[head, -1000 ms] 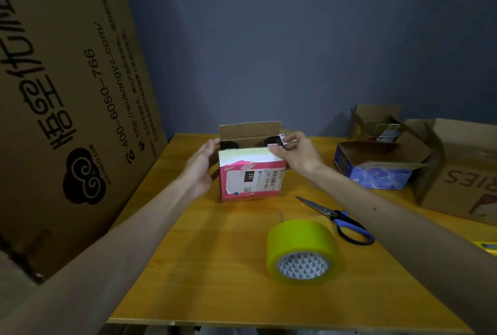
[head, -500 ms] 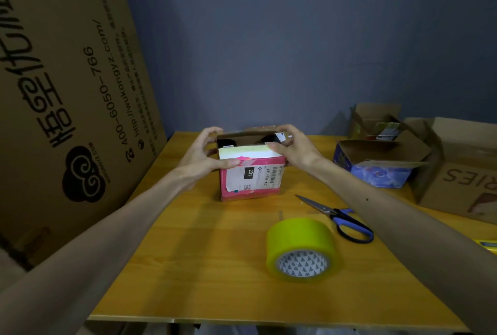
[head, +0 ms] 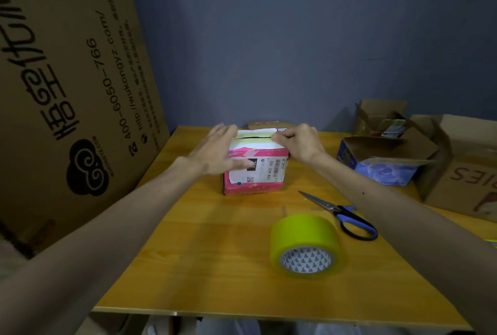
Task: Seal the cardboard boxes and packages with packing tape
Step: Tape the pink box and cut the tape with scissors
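A small pink and white cardboard box point(head: 265, 173) with a shipping label stands at the far middle of the yellow table point(head: 209, 254). Its top flaps are folded down with a narrow dark gap between them. My left hand point(head: 215, 151) lies on the box's top left with straight fingers, thumb across the front face. My right hand point(head: 298, 143) has its fingers curled on the top right corner, pinching the flap edge. A wide roll of yellow-green packing tape point(head: 304, 238) lies on its side nearer me, right of centre, untouched.
Blue-handled scissors point(head: 347, 216) lie just right of the tape roll. An open blue box point(head: 376, 165), a small open carton point(head: 382, 116) and a bigger brown carton point(head: 470, 170) crowd the right side. A large printed cardboard sheet point(head: 67, 92) leans along the left.
The back flap that stood upright has been folded down onto the box. My left hand slid from the box's side up over its top, and my right hand stayed at the right corner.
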